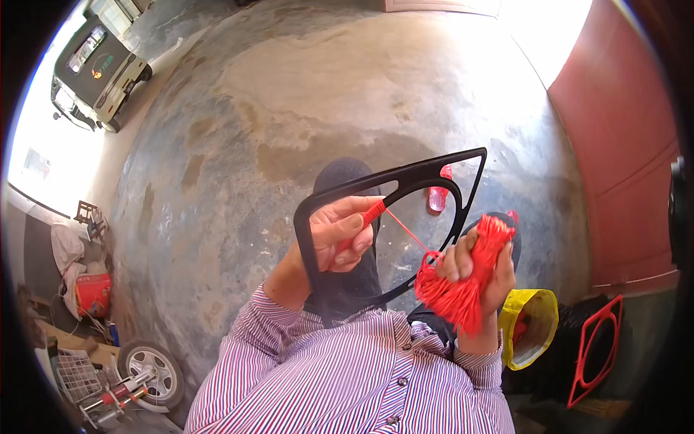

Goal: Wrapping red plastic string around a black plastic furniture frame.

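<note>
A black plastic frame (416, 173) with a large rounded opening is held tilted over my lap. Through it reaches my left hand (341, 235), its fingers closed on the inner curved bar where red cord (374, 213) is wound in tight turns. From that wrapping a single taut strand (406, 230) runs across the opening to my right hand (463, 260). Clenched in the right hand is a thick bundle of red cord (471, 291), its looped ends fanning out above and below the fingers. The palm side of the right hand is partly hidden by the bundle.
To my right stands a yellow-rimmed bag (546, 318) with red contents, beside a red frame (578, 362) leaning on dark items. My feet, one in a red shoe (439, 192), rest on concrete. A wheel (163, 376) lies at lower left; a three-wheeled vehicle (97, 72) stands far left.
</note>
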Demonstrator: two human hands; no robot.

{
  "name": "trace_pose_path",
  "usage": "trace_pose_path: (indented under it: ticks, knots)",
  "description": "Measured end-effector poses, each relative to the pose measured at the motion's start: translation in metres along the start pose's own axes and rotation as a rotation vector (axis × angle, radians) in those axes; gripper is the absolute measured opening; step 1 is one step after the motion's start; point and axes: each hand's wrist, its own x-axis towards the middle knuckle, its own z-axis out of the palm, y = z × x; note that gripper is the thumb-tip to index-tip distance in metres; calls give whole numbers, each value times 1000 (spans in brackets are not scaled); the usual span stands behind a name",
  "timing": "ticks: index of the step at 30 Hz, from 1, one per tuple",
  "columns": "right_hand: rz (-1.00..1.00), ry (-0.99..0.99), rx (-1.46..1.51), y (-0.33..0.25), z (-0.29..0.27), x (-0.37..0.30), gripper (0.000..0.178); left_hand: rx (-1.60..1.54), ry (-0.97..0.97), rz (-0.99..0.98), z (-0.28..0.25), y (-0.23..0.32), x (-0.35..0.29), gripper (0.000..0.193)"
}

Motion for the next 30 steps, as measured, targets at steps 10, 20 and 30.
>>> trace_pose_path:
  ticks: [10, 20, 30]
  knots:
    - [198, 33, -294, -14, 26, 8, 73, -36, -2, 14, -8, -5, 1, 49]
    - [-160, -23, -1337, 0, 70, 25, 47, 114, 177, 109, 65, -15, 15, 75]
    - [-526, -153, -1404, 1, 61, 37, 22, 147, 73, -47, 42, -21, 6, 71]
